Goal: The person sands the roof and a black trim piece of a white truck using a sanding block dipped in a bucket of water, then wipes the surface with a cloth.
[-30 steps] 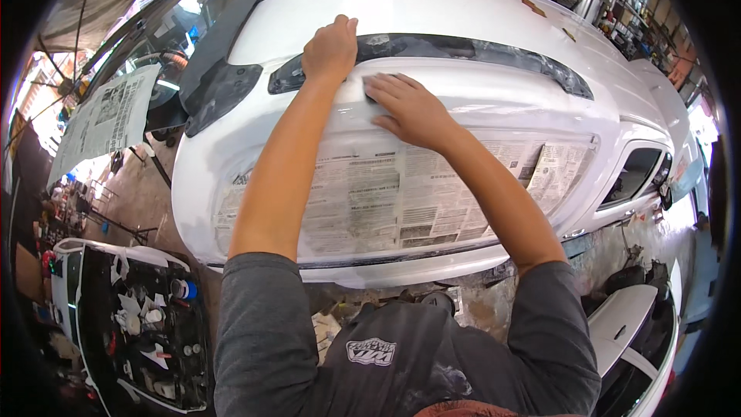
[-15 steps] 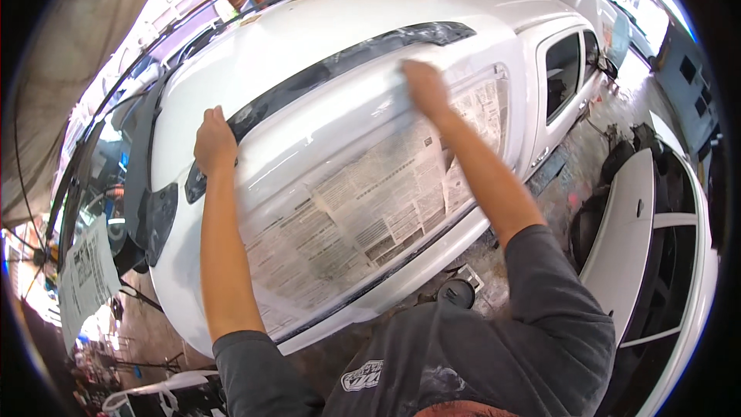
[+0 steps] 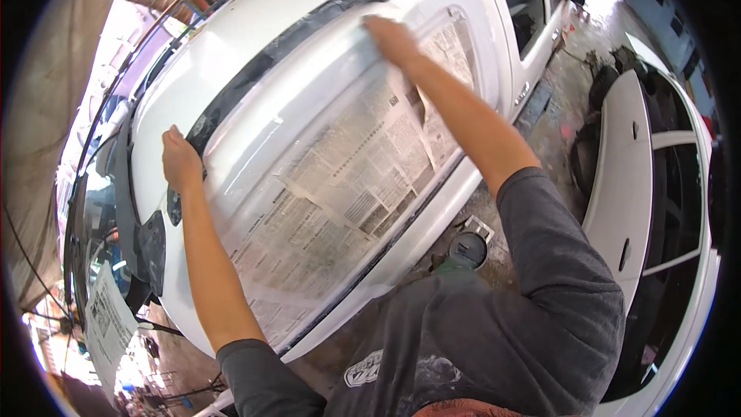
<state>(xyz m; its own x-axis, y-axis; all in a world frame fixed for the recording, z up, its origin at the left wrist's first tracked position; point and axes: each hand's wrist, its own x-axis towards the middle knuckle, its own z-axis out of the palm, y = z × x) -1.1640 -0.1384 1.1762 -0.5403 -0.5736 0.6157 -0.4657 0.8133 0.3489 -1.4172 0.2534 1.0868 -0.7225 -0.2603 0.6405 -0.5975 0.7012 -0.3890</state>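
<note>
The white pickup canopy (image 3: 312, 100) spans the space before the person, behind the cab (image 3: 538, 66), its side streaked with dull grey-white patches, its window masked with newspaper (image 3: 340, 174) and its black roof rail (image 3: 282, 42) scuffed pale. The left hand (image 3: 182, 161) curls loosely at the rail, grip unclear; the right hand (image 3: 392, 40), blurred and part-closed, lies against the upper side, any held object indistinct.

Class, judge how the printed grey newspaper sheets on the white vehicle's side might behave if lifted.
The printed grey newspaper sheets would probably flop, since they look thin and lie fairly flat against the white vehicle. Being paper, they are likely light and might tear easily.
</note>
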